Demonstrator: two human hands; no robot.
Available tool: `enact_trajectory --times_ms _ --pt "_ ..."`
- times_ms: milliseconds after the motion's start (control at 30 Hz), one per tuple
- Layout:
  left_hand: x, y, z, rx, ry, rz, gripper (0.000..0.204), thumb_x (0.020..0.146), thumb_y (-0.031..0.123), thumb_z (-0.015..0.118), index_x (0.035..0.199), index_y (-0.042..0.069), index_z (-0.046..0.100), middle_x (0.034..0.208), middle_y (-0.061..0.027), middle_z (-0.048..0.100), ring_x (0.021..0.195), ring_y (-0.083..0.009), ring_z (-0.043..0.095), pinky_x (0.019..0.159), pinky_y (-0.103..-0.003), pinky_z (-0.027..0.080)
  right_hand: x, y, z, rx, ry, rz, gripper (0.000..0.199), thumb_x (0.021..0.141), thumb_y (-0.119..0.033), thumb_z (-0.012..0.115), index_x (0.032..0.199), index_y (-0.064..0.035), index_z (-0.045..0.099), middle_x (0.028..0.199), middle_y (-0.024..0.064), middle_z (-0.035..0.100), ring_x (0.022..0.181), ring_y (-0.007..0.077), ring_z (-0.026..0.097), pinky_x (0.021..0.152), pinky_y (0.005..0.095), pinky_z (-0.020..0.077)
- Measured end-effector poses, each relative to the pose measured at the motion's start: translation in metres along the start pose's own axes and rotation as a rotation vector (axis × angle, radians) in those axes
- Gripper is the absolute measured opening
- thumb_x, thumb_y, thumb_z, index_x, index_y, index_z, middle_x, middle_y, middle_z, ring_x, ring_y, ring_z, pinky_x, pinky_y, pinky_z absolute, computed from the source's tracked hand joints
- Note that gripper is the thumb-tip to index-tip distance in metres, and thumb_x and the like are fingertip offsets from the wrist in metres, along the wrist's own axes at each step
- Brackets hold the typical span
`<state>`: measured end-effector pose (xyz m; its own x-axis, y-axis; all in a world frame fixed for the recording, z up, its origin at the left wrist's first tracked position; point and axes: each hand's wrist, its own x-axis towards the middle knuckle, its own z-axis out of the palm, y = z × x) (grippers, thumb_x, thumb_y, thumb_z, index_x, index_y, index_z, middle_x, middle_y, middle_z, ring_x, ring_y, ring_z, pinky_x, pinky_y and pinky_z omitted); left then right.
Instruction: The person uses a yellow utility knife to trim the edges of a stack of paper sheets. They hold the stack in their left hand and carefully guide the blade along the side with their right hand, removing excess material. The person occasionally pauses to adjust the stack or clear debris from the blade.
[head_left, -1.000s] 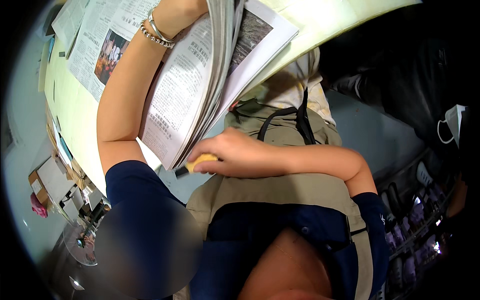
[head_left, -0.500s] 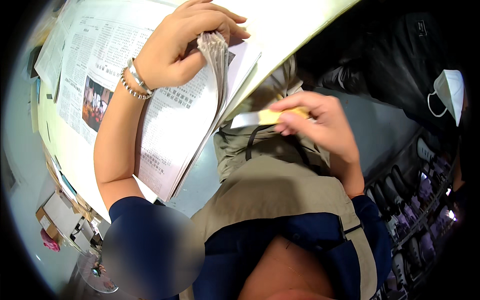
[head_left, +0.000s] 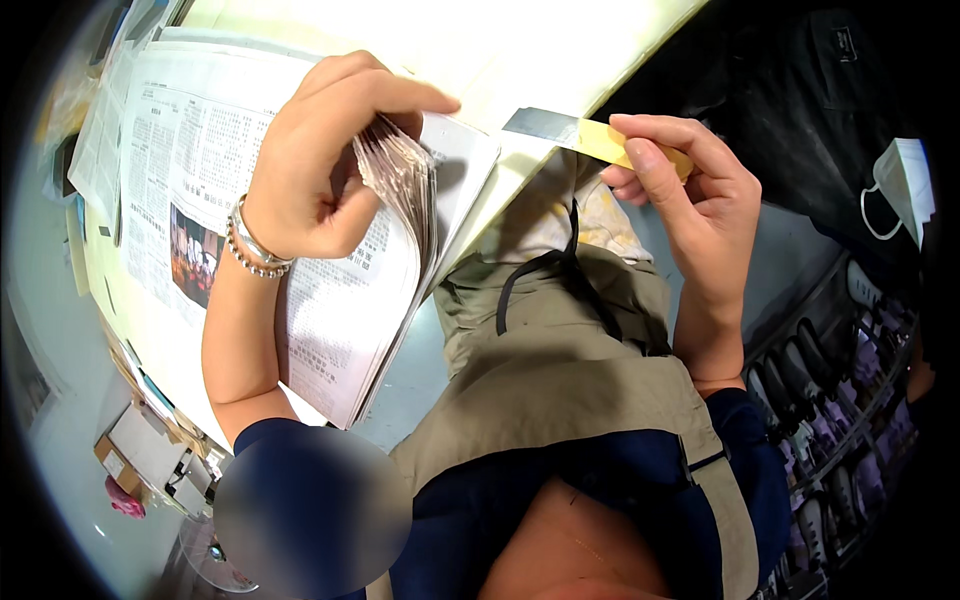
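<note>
My left hand [head_left: 318, 170] is closed around the turned-up edge of a thick stack of newspaper sheets [head_left: 345, 325], its index finger stretched out over the table. The cut-looking, layered edges of the sheets fan out under the fingers. Between the thumb and fingers of my right hand [head_left: 705, 195] is a flat-bladed knife [head_left: 545, 125] with a yellow grip. Its broad grey blade points left, above the table's edge and to the right of the stack, apart from the paper.
The pale table [head_left: 430, 45] slants away, with a spread newspaper [head_left: 165, 110] at its left. A dark bag or garment [head_left: 780, 110] and a white face mask [head_left: 905, 190] are at the right. Racks of shoes [head_left: 810, 400] stand at lower right. A cardboard box [head_left: 118, 460] sits at lower left.
My right hand has raised the knife up and away, so its blade is now over the table's edge. My left hand has shifted slightly nearer and left, still gripping the paper.
</note>
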<state>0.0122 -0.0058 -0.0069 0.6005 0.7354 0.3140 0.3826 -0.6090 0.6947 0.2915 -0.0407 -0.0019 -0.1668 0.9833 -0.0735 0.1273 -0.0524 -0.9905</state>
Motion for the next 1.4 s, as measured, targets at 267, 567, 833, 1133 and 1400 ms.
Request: enact_trajectory --times_ms 267,567,833,1133,1400 --pt "0.007 -0.002 -0.005 0.174 -0.168 0.059 0.024 0.063 0.036 0.048 0.065 0.012 0.044 0.105 -0.0175 0.069 0.118 -0.0392 0.056 0.106 -0.056 0.031 0.002 -0.003 0.005 -0.053 -0.052 -0.059 0.015 0.090 -0.006 0.061 0.101 0.0011 0.068 0.085 0.0075 0.067 0.074 0.0124 0.068 0.064 0.0204 0.0515" --pt "0.004 -0.008 -0.009 0.123 -0.143 0.115 0.053 0.077 0.065 0.049 0.065 0.014 0.049 0.094 -0.0141 0.072 0.111 -0.0400 0.060 0.107 -0.059 0.027 0.001 -0.004 0.005 -0.051 -0.050 -0.068 0.014 0.090 -0.005 0.061 0.101 0.0016 0.068 0.086 0.0078 0.067 0.075 0.0132 0.069 0.063 0.0202 0.0511" --pt "0.003 -0.010 -0.011 0.101 -0.149 0.135 0.053 0.077 0.066 0.051 0.066 0.014 0.050 0.094 -0.0141 0.072 0.110 -0.0401 0.060 0.106 -0.059 0.028 0.002 -0.003 0.004 -0.047 -0.056 -0.070 0.014 0.090 -0.005 0.061 0.101 0.0017 0.067 0.086 0.0083 0.067 0.075 0.0134 0.069 0.063 0.0204 0.0514" --pt "0.006 -0.004 -0.010 0.148 -0.116 0.121 0.014 0.055 0.019 0.047 0.067 0.015 0.053 0.094 -0.0059 0.073 0.112 -0.0293 0.062 0.105 -0.051 0.036 0.002 -0.002 0.005 -0.052 -0.058 -0.078 0.014 0.090 -0.006 0.061 0.101 0.0012 0.067 0.085 0.0083 0.068 0.074 0.0127 0.069 0.063 0.0201 0.0516" --pt "0.005 -0.007 -0.011 0.128 -0.126 0.140 0.015 0.057 0.025 0.049 0.068 0.015 0.053 0.093 -0.0063 0.073 0.111 -0.0299 0.062 0.105 -0.051 0.037 0.003 -0.002 0.005 -0.056 -0.050 -0.082 0.014 0.091 -0.007 0.061 0.101 0.0009 0.068 0.084 0.0077 0.067 0.073 0.0124 0.069 0.062 0.0201 0.0516"
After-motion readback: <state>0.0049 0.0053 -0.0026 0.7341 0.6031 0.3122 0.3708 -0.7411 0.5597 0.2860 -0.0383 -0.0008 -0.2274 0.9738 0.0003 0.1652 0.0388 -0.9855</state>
